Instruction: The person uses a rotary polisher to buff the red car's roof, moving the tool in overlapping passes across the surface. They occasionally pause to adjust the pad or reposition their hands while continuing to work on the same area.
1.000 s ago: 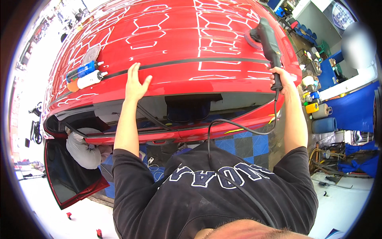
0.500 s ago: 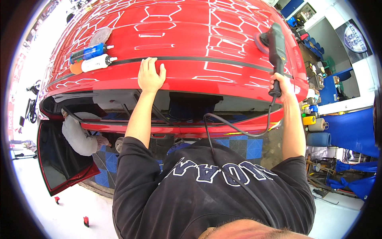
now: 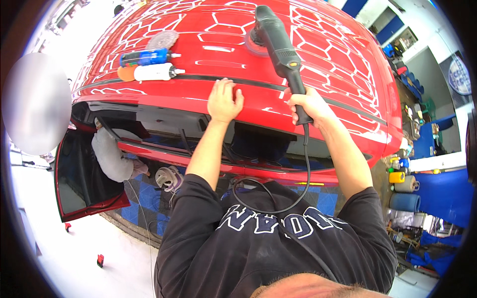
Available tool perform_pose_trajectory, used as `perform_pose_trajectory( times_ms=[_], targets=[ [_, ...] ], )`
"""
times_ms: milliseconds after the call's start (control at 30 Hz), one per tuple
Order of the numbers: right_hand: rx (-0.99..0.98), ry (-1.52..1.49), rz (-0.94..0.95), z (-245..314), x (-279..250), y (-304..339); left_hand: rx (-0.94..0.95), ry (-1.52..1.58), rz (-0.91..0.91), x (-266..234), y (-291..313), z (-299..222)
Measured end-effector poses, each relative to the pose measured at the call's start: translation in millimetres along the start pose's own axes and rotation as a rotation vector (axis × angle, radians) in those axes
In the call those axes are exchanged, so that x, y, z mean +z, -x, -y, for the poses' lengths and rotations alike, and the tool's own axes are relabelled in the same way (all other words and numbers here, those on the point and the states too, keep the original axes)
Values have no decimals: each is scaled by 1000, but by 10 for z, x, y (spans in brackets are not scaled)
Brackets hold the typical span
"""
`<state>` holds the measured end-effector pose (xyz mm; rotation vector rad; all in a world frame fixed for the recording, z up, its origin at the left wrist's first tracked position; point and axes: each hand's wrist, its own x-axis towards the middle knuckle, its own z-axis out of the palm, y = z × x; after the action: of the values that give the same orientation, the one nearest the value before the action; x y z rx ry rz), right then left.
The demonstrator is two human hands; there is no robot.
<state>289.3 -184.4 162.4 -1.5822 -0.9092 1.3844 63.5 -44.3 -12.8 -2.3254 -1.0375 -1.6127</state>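
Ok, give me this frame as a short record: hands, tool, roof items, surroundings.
Left hand: open, at near edge of red car roof
Right hand: gripping black polisher by its handle
Tool contact: unclear
Roof items: blue bottle and white bottle, both lying; orange pad; gray pad
Cord: runs from handle, loops over black shirt
Surroundings: open car door, gray sleeve beside it
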Motion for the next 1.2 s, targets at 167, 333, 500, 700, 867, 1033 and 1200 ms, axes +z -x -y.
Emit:
perform_pose_trajectory(
  times_ms=[167,333,500,700,867,1033,1200],
  targets=[
    [-20,35,90,281,472,-476,-24,38,7,-45,-27,-19],
    [8,38,150,573,796,-938,-43,46,7,-106,-26,-17],
    [-14,27,135,680,829,-1472,-38,67,15,-108,-83,-63],
    [-42,-37,120,595,650,-1325,-51,46,0,-189,-67,-34],
    [-66,-47,40,24,-217,-858,-44,42,-38,-199,-86,-129],
    [-63,-140,-165,-358,-875,-481,-75,52,4,-199,-39,-115],
    [-20,-230,-354,-620,-1888,-263,-84,31,16,-229,-48,-95]
  ],
)
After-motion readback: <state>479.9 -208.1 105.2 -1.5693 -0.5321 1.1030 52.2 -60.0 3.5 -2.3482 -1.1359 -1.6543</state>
